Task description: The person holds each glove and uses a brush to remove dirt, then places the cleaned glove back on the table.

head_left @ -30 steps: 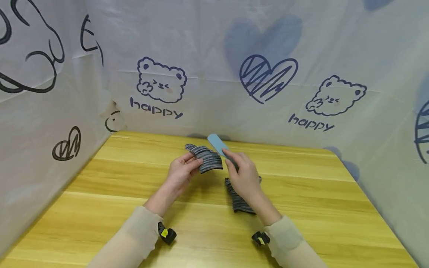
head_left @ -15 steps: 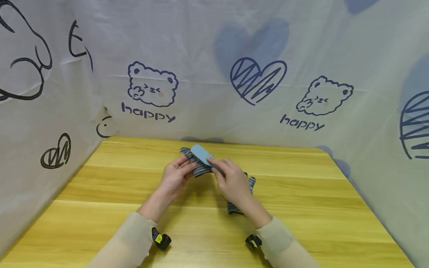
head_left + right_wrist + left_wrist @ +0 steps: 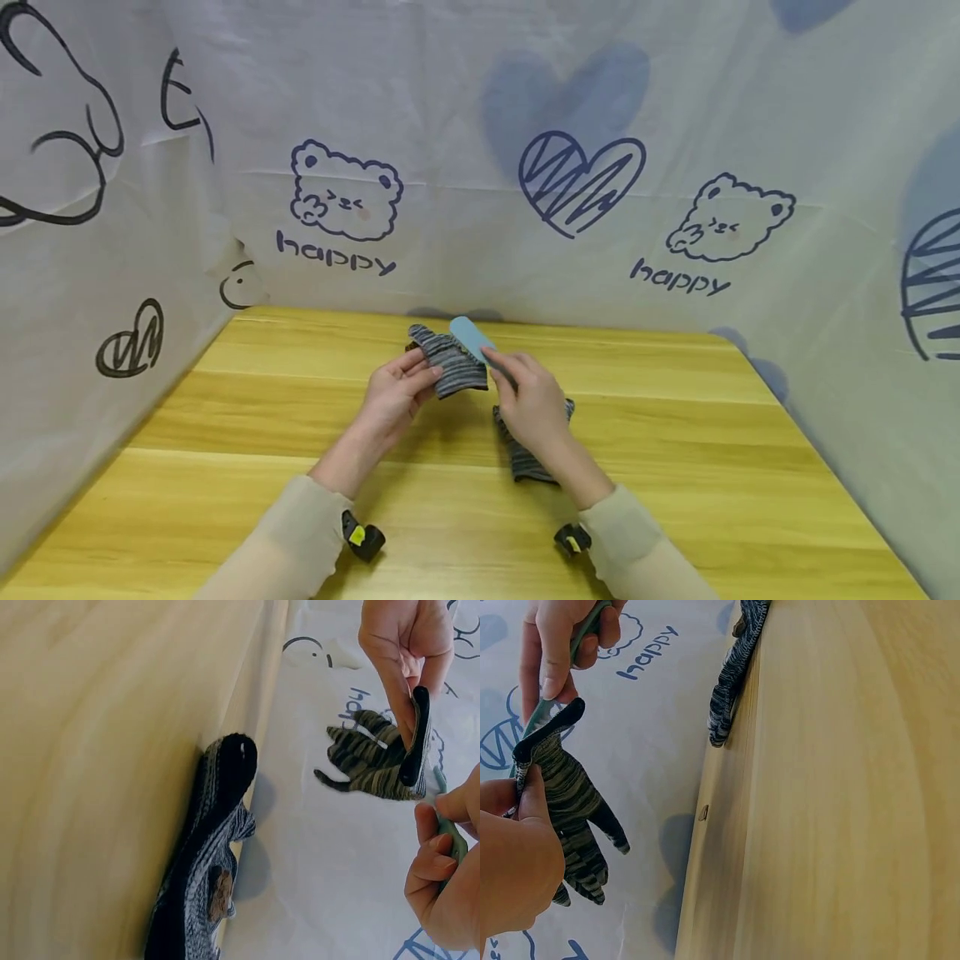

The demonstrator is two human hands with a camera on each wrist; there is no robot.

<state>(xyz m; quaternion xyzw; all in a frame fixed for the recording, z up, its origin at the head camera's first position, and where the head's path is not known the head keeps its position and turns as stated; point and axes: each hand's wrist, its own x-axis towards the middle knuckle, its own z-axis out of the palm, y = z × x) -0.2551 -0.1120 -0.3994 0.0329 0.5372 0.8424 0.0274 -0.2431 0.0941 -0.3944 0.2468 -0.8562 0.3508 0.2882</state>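
My left hand [image 3: 390,392] pinches a grey-and-black striped knit glove [image 3: 459,371] near its cuff, holding it above the table. In the left wrist view the fingers of this glove [image 3: 577,810] hang down. My right hand [image 3: 536,412] grips the handle of a light blue brush [image 3: 468,336], forefinger laid along it. The brush head lies along the glove's upper right edge, its bristles turned toward the knit. A second matching glove [image 3: 528,462] lies on the table, partly hidden under my right forearm. The right wrist view shows a brown patch [image 3: 220,892] on this glove.
The yellow wood-grain table [image 3: 247,400] reaches back to a pale cloth wall [image 3: 465,242] printed with hearts and bears. Another cloth wall [image 3: 67,317] stands along its left side. A small black device [image 3: 363,537] sits at each wrist.
The brush swept left across the held glove, then moved back right to its edge. My left hand keeps hold of the glove; the other glove stays on the table.
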